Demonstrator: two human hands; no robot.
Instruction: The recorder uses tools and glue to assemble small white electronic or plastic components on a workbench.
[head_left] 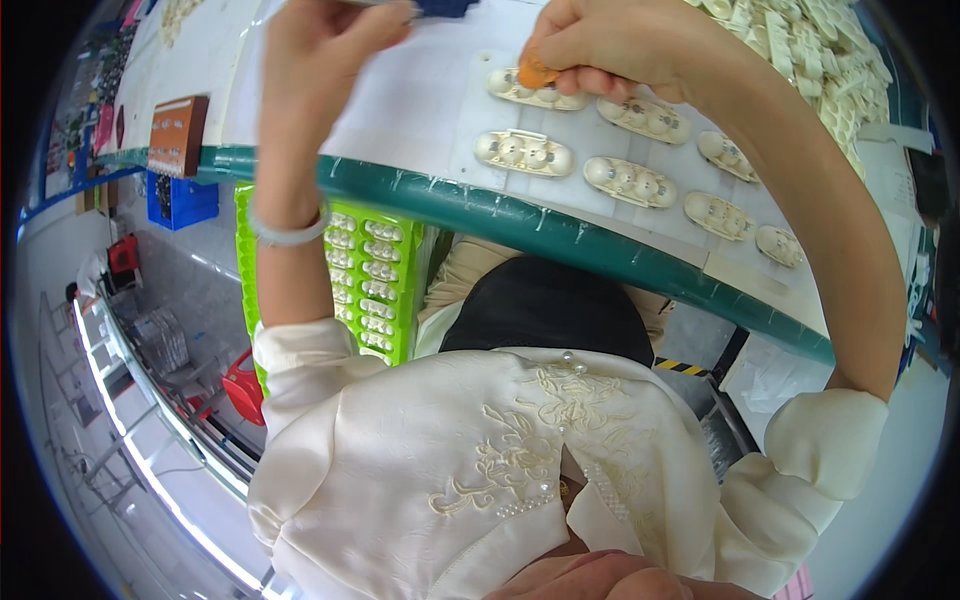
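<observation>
Two rows of cream-white oval plastic parts lie on the white tabletop, each with small round metallic pieces in it. Over the far-row part at the left end [508,84] is my right hand [610,45], its fingers curled together. An orange cover, like a finger cot, shows at one fingertip; whatever the fingers pinch is too small or hidden to name. My left hand [322,50] is raised over the table farther left, smeared by motion. Its fingers are partly cut off by the top edge, beside a thin greyish thing I cannot make out. A near-row part [523,153] sits untouched.
A heap of cream plastic parts [800,50] covers the far right. A brown block [180,135] stands at the table's left. The green table edge [480,207] runs before me. Below it is a bright green tray [405,255] of similar parts. A blue bin [185,203] is farther left.
</observation>
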